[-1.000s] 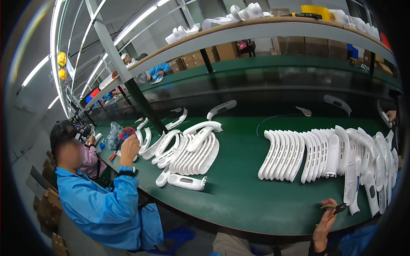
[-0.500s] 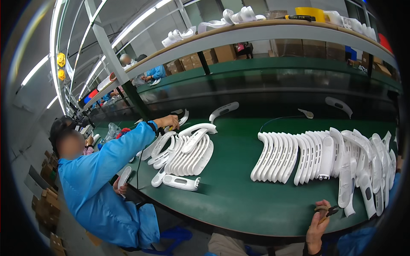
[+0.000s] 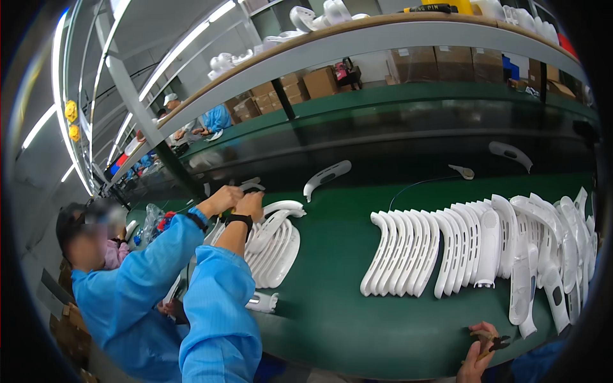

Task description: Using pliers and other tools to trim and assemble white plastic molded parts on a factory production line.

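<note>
My left arm, in a blue sleeve with a black wristband, reaches far left. My left hand (image 3: 250,205) is beside a co-worker's hand (image 3: 220,200), above a stack of curved white plastic shells (image 3: 278,255); its fingertips are hidden. A small dark object (image 3: 251,189) shows just beyond the two hands. At the table's front edge on the right, my right hand (image 3: 480,357) is closed around a pair of pliers (image 3: 495,343), dark jaws pointing right. Several more curved white shells (image 3: 401,255) stand in a leaning row beyond it.
The co-worker in blue (image 3: 121,313) sits close on my left. White housings (image 3: 552,255) pile up at the right of the green table (image 3: 338,319). A thin cable (image 3: 415,185) leads to a small white piece (image 3: 461,171). A raised shelf (image 3: 383,35) crosses the back.
My left arm has come into view and reached over to the co-worker's hand. The view has shifted slightly. My right hand, with the pliers, remains near the table edge.
</note>
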### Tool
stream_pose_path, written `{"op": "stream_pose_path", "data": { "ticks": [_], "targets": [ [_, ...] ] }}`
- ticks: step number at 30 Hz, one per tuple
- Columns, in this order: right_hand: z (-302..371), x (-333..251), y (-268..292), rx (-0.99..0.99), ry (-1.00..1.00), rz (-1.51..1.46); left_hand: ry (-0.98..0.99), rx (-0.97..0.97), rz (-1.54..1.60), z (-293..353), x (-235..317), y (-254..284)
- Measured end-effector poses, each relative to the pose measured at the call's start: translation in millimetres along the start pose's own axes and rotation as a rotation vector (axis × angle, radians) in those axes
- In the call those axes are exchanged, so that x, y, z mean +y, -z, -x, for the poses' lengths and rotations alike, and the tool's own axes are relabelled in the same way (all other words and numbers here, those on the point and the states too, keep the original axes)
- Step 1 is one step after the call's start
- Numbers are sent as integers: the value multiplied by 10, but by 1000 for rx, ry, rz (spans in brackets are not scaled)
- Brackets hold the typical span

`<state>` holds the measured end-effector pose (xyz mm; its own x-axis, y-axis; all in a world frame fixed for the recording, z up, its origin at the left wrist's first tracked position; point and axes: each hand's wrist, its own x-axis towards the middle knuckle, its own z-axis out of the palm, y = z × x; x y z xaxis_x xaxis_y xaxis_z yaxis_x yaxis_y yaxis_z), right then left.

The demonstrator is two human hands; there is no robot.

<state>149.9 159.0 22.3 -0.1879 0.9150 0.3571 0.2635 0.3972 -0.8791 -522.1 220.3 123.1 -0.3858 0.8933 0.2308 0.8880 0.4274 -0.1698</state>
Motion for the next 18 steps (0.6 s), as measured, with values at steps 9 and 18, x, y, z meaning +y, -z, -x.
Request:
{"op": "stream_pose_path", "data": {
  "ticks": [9, 18],
  "targets": [
    [-36, -60, -6, -46, -32, 75, 89, -177, 102, -223, -119, -485],
    [20, 89, -99, 98, -72, -201, 226, 148, 944, 353, 582, 1012]
  ]
}}
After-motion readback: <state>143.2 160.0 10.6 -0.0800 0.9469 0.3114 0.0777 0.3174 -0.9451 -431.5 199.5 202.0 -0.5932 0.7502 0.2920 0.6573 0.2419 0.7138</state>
